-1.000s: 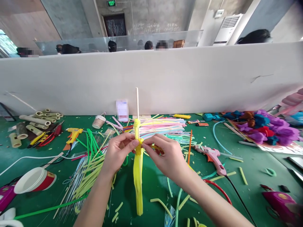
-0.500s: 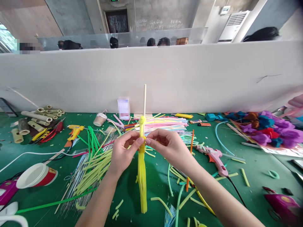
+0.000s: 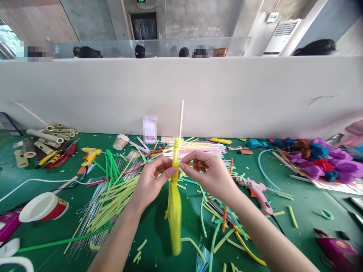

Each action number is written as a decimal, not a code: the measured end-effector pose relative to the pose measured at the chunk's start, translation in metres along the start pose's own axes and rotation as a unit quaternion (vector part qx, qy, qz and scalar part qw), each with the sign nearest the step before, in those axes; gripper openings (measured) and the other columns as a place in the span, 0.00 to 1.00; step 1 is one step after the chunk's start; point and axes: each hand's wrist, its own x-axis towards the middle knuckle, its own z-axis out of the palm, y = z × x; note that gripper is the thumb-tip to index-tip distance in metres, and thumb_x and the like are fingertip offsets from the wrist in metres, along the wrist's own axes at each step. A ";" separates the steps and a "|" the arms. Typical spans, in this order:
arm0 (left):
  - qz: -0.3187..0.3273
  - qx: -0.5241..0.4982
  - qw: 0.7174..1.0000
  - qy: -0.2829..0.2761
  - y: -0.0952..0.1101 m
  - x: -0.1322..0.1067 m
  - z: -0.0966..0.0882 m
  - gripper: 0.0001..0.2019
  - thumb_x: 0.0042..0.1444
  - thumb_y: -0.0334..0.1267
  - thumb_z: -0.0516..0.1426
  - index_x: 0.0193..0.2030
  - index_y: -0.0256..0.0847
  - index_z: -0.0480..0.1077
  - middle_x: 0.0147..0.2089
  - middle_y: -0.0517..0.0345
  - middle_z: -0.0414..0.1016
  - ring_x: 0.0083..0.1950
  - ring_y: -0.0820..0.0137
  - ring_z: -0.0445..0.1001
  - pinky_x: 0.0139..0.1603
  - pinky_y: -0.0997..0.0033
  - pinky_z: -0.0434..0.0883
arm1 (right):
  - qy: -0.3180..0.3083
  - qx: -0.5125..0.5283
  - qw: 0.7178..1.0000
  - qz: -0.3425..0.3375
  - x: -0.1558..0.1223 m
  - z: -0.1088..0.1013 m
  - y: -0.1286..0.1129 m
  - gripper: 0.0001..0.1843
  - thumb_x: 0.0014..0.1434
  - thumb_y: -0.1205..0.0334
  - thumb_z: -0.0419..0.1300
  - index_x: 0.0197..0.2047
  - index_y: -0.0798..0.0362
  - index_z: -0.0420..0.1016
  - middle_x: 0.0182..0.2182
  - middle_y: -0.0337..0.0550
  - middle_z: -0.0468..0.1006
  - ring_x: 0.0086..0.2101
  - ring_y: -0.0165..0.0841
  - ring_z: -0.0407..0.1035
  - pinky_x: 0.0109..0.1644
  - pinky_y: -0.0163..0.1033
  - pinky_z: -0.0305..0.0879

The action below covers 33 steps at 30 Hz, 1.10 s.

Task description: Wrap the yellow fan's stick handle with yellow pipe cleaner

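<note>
Both hands hold a yellow bundle of straw strips (image 3: 174, 211) bound onto a thin pale stick (image 3: 180, 119) that stands upright over the green table (image 3: 300, 204). My left hand (image 3: 151, 181) pinches the bound part from the left with thumb and forefinger. From the right, my right hand (image 3: 211, 173) pinches the same spot, fingers closed. The yellow strips hang down below the hands, slightly blurred at the lower end. The stick's top rises above both hands.
Loose coloured straws (image 3: 195, 147) and green straws (image 3: 113, 196) litter the table. A pink glue gun (image 3: 256, 190) lies right, a yellow glue gun (image 3: 89, 155) left. A red paper cup (image 3: 42, 207), bamboo tubes (image 3: 48, 138), paper flowers (image 3: 320, 156) and a white partition (image 3: 198, 94) surround.
Both hands with the yellow bundle have shifted slightly to the right and up in view. The hanging strips now swing and blur at the bottom. The grip stays the same.
</note>
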 end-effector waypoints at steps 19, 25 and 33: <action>0.053 0.262 0.964 -0.012 0.028 -0.021 -0.005 0.10 0.54 0.41 0.67 0.41 0.44 0.76 0.42 0.59 0.80 0.44 0.65 0.77 0.47 0.69 0.72 | -0.084 -0.083 0.973 -0.196 -0.004 -0.008 -0.013 0.05 0.64 0.69 0.60 0.38 0.55 0.79 0.31 0.42 0.76 0.32 0.31 0.70 0.36 0.38 0.67; 0.106 0.243 0.962 0.068 0.014 -0.014 0.008 0.05 0.54 0.38 0.67 0.33 0.44 0.76 0.33 0.67 0.78 0.35 0.72 0.76 0.39 0.75 0.70 | -0.029 -0.201 0.951 -0.233 -0.011 -0.009 -0.018 0.10 0.66 0.70 0.57 0.42 0.57 0.80 0.34 0.46 0.76 0.31 0.33 0.71 0.35 0.39 0.68; 0.148 0.261 0.951 0.073 0.008 -0.013 0.011 0.04 0.54 0.37 0.67 0.34 0.44 0.77 0.35 0.64 0.81 0.38 0.70 0.77 0.42 0.72 0.70 | -0.031 -0.215 0.945 -0.244 -0.009 -0.020 -0.019 0.13 0.65 0.74 0.55 0.37 0.57 0.81 0.33 0.46 0.77 0.32 0.34 0.73 0.35 0.38 0.69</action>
